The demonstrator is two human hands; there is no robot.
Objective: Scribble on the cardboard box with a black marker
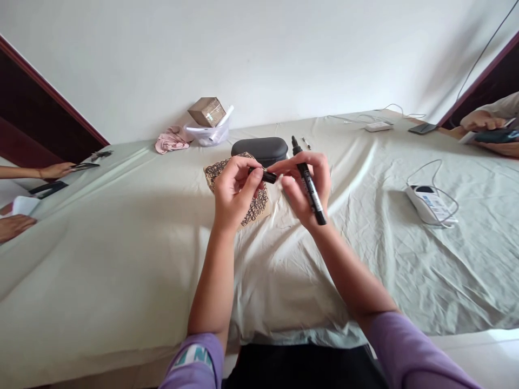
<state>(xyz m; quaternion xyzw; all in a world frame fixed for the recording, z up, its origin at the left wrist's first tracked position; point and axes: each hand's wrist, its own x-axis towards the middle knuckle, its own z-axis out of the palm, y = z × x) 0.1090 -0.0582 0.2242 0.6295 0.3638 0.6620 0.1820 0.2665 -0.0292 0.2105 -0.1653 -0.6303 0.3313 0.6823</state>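
Observation:
My left hand pinches a black marker cap between thumb and fingers. In my right hand rests an uncapped black marker, its tip pointing up and away from me. The right index fingertip reaches close to the cap; whether it touches is unclear. Behind and below my left hand lies a piece of brown cardboard covered with black looping scribbles, partly hidden by the hand. A dark zip case lies just beyond both hands.
A cardboard box sits on a clear plastic tub beside a pink cloth near the wall. On the right lies a white device with a cable. Other people's hands show at the left and right edges.

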